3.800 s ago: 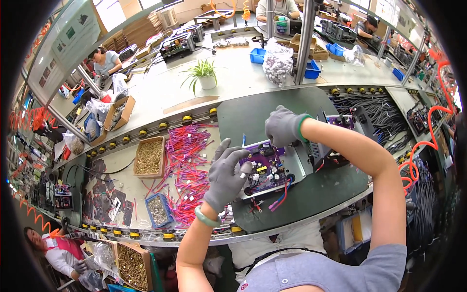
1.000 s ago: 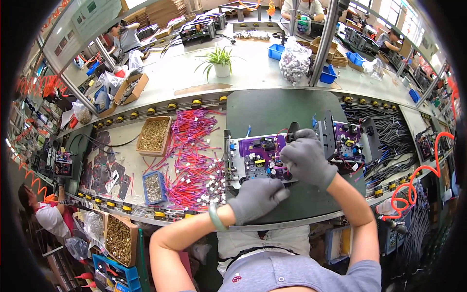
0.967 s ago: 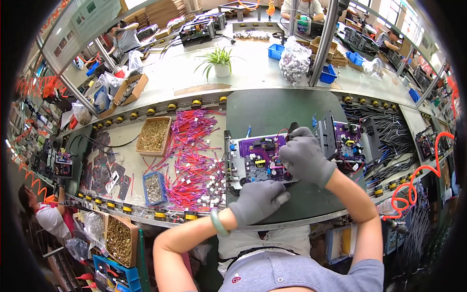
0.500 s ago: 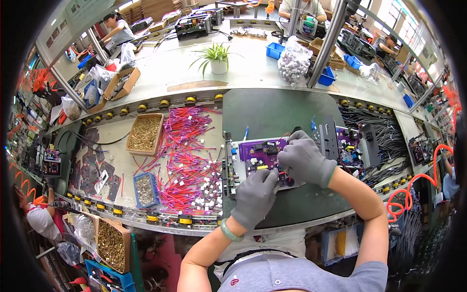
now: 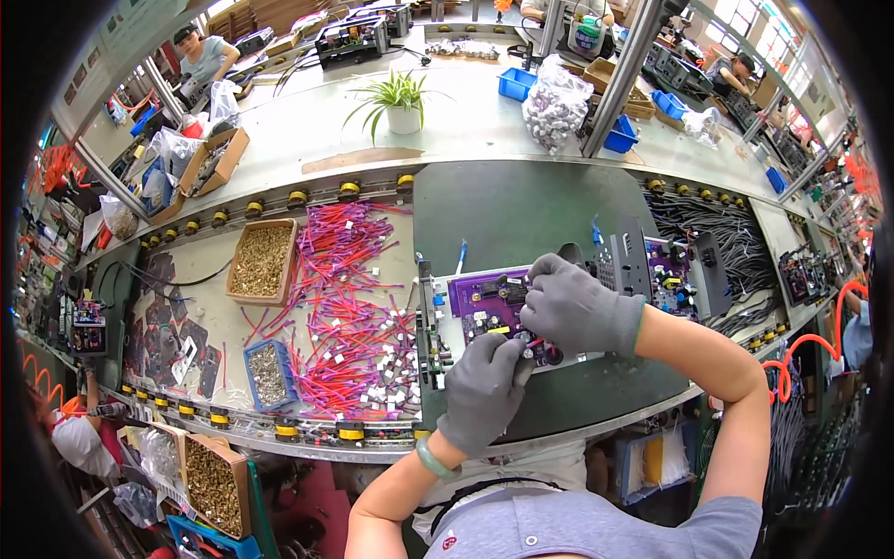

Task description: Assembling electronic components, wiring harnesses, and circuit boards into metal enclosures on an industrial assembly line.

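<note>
A purple circuit board [image 5: 473, 296] lies in an open metal housing on the dark green mat, crowded with small components. My right hand [image 5: 582, 307], in a grey glove, is closed over the board's right part, its fingertips bent down among the parts. My left hand [image 5: 481, 387], gloved alike, reaches over the near edge with thumb and fingers pinched together. A bit of red wire shows between the two hands. Whatever sits in either set of fingers is hidden by the gloves. A second board [image 5: 669, 275] sits to the right behind a black perforated panel [image 5: 622, 268].
Left of the mat lies a heap of red and purple wires [image 5: 340, 307] with white connectors. Beside it stand a cardboard box of brass-coloured parts [image 5: 263, 263] and a blue bin [image 5: 270, 373]. Black cables [image 5: 712, 224] lie at right. A potted plant [image 5: 402, 112] stands beyond.
The view has tilted slightly, so the scene sits a little further left. Both hands stay at the board; the left fingers have shifted slightly, and the right fingers remain bent over the components.
</note>
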Tool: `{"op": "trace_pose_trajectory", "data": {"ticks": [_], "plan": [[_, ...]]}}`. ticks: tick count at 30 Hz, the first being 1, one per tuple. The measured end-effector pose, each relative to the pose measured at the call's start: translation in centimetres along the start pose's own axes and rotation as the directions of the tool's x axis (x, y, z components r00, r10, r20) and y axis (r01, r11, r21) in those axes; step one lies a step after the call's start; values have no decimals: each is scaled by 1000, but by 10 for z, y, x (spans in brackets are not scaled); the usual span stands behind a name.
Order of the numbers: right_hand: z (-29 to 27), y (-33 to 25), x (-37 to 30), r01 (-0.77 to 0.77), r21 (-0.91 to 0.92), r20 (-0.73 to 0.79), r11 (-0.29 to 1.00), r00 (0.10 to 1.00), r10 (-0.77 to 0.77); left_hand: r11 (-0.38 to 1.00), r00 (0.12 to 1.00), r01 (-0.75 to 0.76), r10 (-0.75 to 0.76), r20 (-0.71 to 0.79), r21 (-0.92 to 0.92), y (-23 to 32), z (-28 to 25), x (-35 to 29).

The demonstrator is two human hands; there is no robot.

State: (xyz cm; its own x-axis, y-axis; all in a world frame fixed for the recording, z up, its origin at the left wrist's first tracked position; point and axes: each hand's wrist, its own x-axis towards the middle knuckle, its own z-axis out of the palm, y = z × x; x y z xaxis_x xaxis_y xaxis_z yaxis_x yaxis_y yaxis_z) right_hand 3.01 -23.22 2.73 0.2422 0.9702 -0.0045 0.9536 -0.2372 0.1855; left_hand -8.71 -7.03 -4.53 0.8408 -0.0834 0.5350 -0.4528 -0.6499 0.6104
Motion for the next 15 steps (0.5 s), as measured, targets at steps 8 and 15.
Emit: {"op": "trace_pose_trajectory", "data": {"ticks": [8,15], "plan": [[-7,-6,20,-8,-18,281,1000,960,13,998,997,-58,60,56,-35,-5,-1,0],[-4,5,16,-31,95,282,995,960,3,987,994,-104,108,26,-124,-4,-2,0]]}}
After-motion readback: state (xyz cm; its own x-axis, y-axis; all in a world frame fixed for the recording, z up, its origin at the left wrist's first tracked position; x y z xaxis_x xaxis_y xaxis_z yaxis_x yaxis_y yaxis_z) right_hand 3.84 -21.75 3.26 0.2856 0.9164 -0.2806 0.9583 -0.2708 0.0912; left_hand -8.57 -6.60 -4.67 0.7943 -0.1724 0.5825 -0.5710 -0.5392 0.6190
